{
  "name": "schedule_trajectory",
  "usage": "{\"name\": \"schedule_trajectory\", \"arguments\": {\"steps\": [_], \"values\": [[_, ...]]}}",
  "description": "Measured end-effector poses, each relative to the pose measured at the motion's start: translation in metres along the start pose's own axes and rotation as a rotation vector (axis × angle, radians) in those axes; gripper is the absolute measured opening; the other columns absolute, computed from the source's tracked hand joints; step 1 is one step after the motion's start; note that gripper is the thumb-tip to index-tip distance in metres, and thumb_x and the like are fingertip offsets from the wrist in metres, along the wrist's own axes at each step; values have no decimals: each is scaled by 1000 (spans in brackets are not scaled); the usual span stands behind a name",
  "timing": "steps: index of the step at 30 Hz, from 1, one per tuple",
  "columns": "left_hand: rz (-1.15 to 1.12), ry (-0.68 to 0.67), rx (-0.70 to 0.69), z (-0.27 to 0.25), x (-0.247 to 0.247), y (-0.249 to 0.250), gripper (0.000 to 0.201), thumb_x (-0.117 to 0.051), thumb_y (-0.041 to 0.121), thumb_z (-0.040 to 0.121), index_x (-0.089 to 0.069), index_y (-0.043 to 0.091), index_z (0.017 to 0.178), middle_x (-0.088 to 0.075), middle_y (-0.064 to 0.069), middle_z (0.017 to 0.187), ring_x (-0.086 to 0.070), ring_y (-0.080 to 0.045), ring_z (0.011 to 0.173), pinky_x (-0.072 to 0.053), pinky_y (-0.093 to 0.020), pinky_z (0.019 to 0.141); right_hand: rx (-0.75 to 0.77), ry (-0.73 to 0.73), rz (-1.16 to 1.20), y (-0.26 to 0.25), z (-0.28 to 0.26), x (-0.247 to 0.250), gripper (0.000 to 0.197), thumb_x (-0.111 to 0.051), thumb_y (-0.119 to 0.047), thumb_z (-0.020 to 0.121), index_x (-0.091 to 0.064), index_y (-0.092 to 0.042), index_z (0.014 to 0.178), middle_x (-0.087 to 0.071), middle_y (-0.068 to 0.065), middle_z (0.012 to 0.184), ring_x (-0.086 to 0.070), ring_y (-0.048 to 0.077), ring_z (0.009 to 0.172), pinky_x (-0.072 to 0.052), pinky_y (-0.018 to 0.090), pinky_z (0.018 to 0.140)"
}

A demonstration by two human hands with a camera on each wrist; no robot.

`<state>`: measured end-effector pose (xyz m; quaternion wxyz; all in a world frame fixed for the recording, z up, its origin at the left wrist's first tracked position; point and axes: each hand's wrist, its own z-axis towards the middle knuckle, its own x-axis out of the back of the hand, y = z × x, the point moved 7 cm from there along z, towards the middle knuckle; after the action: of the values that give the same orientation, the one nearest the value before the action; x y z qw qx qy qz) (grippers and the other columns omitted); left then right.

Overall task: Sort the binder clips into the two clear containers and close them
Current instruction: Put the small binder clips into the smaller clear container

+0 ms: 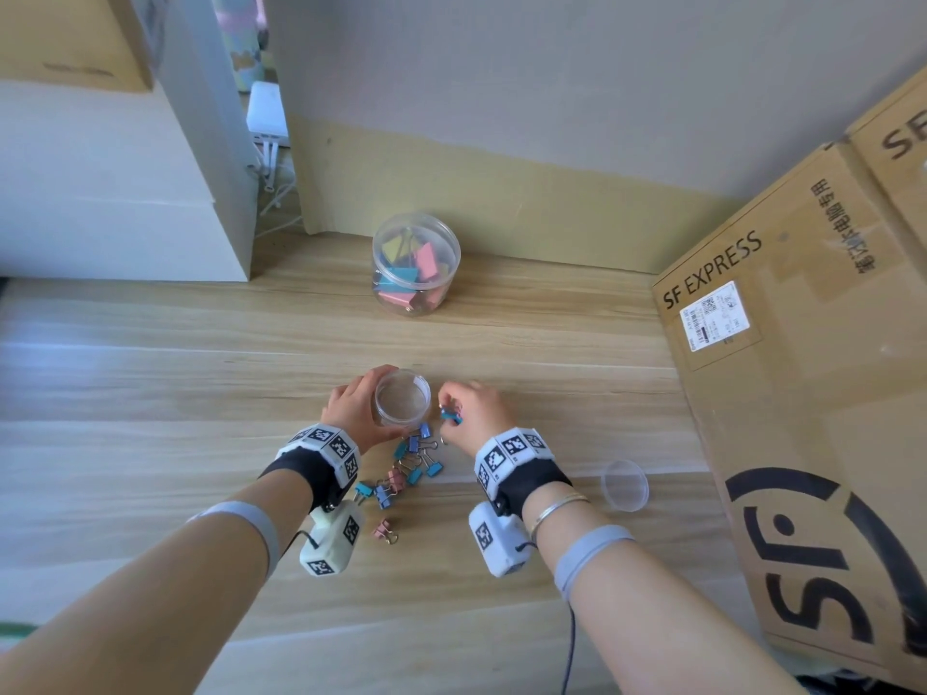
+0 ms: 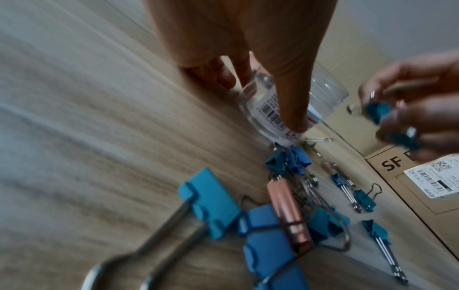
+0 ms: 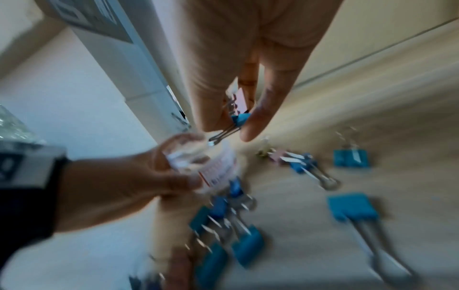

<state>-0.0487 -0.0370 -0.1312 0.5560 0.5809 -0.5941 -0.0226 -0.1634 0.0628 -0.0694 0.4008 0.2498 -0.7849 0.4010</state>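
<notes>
- Head view: the left hand (image 1: 357,412) wraps the small, empty clear plastic container (image 1: 402,397), probably steadying its open mouth beside the scattered blue and pink binder clips (image 1: 401,469) on the wooden tabletop (image 1: 150,373).
- The right hand (image 1: 471,412) is pinched narrow on a few small clips (image 1: 451,416) — teal and pink — just beside the rim, seemingly about to drop them in.
- The round clear lid (image 1: 624,485) waits to the right; the larger clear jar of big clips (image 1: 415,264) stands well behind — seemingly filled.

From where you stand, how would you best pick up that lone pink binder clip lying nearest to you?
Probably from straight above, pinching the pink binder clip across its pink body. It lies flat on the wooden table, apart from the pile, so nothing crowds it. Its wire handles, pointing to the right, look thin and would likely swivel.
</notes>
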Motion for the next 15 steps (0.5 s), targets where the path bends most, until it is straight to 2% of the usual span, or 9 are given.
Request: {"name": "schedule_trajectory", "arguments": {"steps": [2, 5, 7, 9, 11, 13, 15], "values": [[5, -15, 35, 2, -2, -4, 89, -80, 40, 62, -30, 34, 135, -47, 5, 139, -37, -27, 130, -28, -42, 110, 58, 54, 39, -17, 5, 13, 21, -61, -5, 76, -63, -13, 95, -63, 8, 98, -51, 18, 76, -47, 28, 69], [14, -29, 62, 2, -4, -8, 90, -80, 39, 62, -28, 37, 136, -44, 6, 142, -34, -29, 131, -30, -45, 109, 100, 40, 62, -41, 13, 13, 22, -62, -7, 76, -65, -14, 96, -62, 8, 96, -53, 21, 77, -46, 28, 70], [28, -34, 58, 2, -5, -10, 92, -81, 38, 61, -28, 36, 136, -45, 4, 141, -36, -29, 130, -30, -43, 109, 105, 31, 83, -49, 15, 9, 20, -62, -9, 78, -66, -15, 97, -60, 7, 94, -57, 24, 81, -47, 30, 72], [19, -20, 41, 2, -3, -13, 94, -82, 36, 59, -29, 32, 136, -49, 2, 139, -41, -27, 128, -28, -39, 109, 96, 70, 120, -47, 16, 9, 19, -61, -12, 81, -64, -14, 100, -61, 8, 101, -60, 26, 84, -48, 31, 75], [-1, 12, 30, -1, 2, -18, 92, -83, 32, 59, -33, 26, 136, -52, 0, 135, -45, -26, 125, -26, -37, 108, 35, 121, 126, -34, 16, 9, 15, -57, -9, 83, -62, -11, 97, -61, 9, 103, -60, 27, 86, -48, 33, 77], [-19, 43, 23, -6, 9, -22, 89, -83, 28, 60, -34, 23, 135, -53, -1, 133, -47, -26, 123, -25, -36, 107, -56, 35, 58, -17, 12, -3, 15, -55, -8, 83, -60, -10, 97, -58, 7, 102, -58, 26, 91, -48, 32, 81], [-31, 59, 16, -11, 15, -26, 88, -83, 24, 61, -36, 21, 135, -54, -2, 132, -48, -25, 123, -24, -36, 107, -94, -186, -24, -7, 1, -29, 30, -63, -19, 83, -55, -15, 112, -50, 5, 118, -54, 25, 103, -45, 33, 89]]}}
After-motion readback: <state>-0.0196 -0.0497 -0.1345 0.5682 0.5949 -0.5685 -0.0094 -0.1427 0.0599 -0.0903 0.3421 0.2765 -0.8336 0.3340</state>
